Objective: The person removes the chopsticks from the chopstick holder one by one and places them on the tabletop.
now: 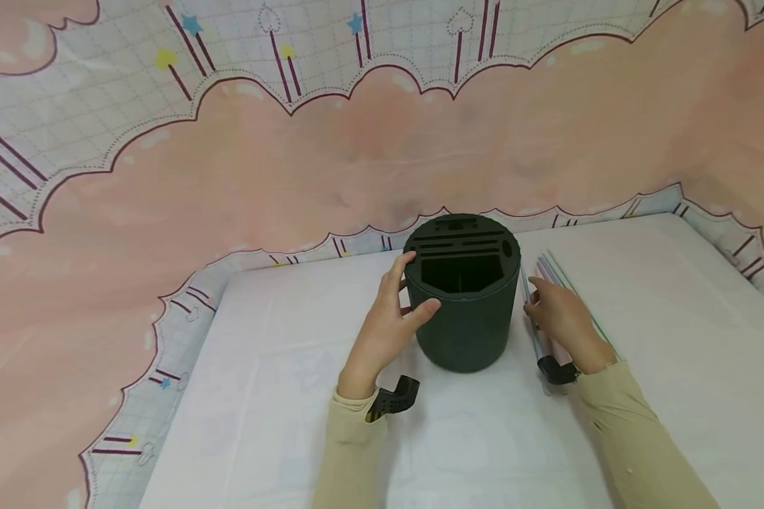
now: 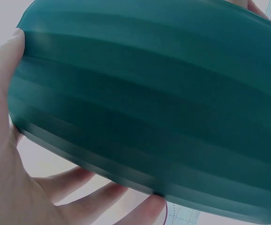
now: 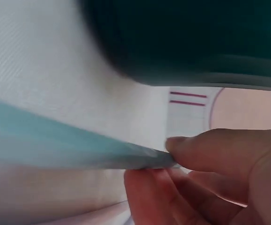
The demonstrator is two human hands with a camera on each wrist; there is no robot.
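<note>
A dark green round holder (image 1: pixel 465 332) stands upright on the white table. Its top has narrow slots and one larger angular opening. From the left side my left hand (image 1: pixel 382 332) grips it near the rim, thumb on the front and fingers spread round the side. Just right of the holder, my right hand (image 1: pixel 563 318) pinches the end of a thin, light-blue translucent strip (image 3: pixel 79 140) between thumb and fingers. Several more thin strips (image 1: pixel 547 265), in purple and green tones, lie beside and partly beneath that hand.
The white tabletop (image 1: pixel 280 396) stretches out on both sides of the holder. Behind it and at its left and right edges hangs a peach cloth (image 1: pixel 280 184) with a scalloped, patterned border. A black wrist camera (image 1: pixel 395 397) sits on the left wrist.
</note>
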